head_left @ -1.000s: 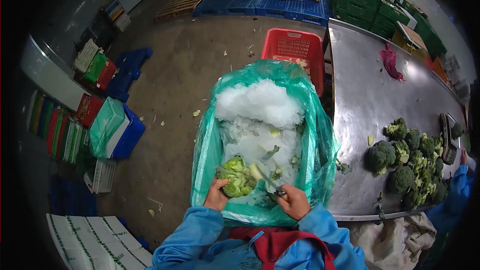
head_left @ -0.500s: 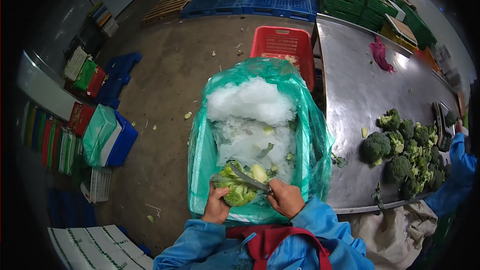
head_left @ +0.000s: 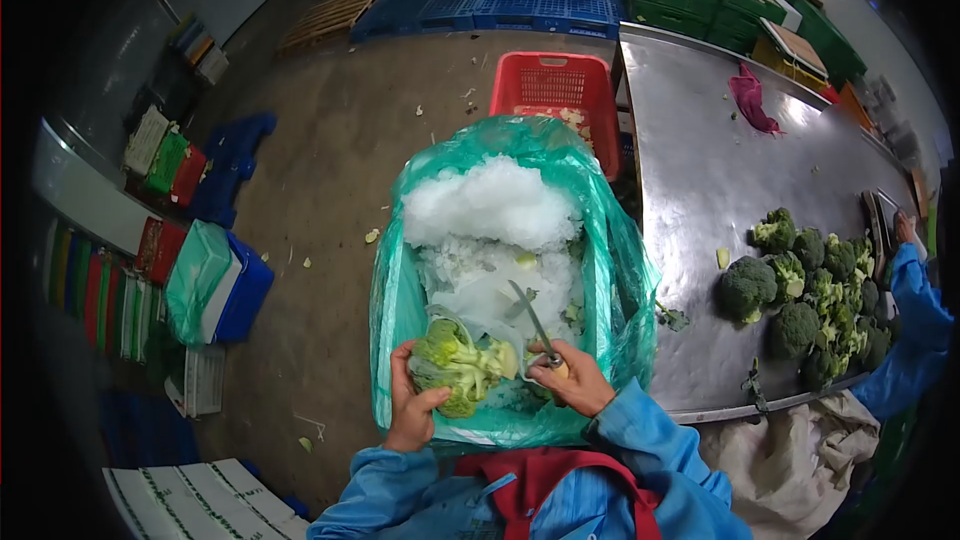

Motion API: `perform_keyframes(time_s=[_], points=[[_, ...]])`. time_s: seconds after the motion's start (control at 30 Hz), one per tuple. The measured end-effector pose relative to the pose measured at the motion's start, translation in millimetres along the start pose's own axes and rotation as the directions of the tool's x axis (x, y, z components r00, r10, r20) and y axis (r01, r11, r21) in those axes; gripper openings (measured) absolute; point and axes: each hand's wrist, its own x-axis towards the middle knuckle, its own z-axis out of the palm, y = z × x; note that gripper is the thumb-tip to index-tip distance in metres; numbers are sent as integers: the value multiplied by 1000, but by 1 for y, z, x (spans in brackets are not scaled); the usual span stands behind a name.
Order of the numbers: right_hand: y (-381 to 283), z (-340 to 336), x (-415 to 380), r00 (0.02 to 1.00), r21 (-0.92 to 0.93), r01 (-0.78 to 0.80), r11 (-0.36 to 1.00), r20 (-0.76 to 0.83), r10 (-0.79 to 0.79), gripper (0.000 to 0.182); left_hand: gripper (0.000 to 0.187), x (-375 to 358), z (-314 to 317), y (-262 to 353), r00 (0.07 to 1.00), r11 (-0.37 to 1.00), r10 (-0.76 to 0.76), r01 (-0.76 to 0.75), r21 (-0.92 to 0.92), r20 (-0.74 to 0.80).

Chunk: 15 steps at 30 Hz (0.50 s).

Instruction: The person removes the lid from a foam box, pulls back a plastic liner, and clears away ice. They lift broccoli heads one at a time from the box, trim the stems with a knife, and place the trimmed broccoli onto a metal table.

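My left hand [head_left: 413, 402] is wrapped around the left side of a broccoli head [head_left: 450, 365], whose cut stem points to the right. In my right hand [head_left: 574, 380] is a knife [head_left: 534, 314] with a curved blade, held by its handle with the blade pointing up and away from the broccoli. Both hands are over the near end of a box lined with a green plastic bag [head_left: 388, 310]. White crushed ice [head_left: 490, 202] fills the box, heaped highest at the far end. A few green bits lie in the ice.
On the metal table [head_left: 690, 170] to the right lie several broccoli heads [head_left: 795, 328] and a pink cloth [head_left: 750, 100]. A co-worker's blue sleeve [head_left: 915, 320] reaches in beside a scale [head_left: 882, 225]. A red crate [head_left: 553, 80] stands beyond the box; blue pallets [head_left: 490, 6] lie farther back.
The knife has come away from the broccoli, and its blade now points upward. The broccoli has turned so its stem faces right. The co-worker's hand has shifted at the scale.
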Motion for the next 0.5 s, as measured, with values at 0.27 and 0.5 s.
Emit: perform_keyframes(time_s=[0.27,0.5], points=[[28,-3,5,953,631,-302,715,177,245,38,88,-9,58,13,798,296,388,-582,757,462],[104,-35,1,982,953,-186,240,184,31,50,64,16,66,11,938,899,86,-219,380,337]])
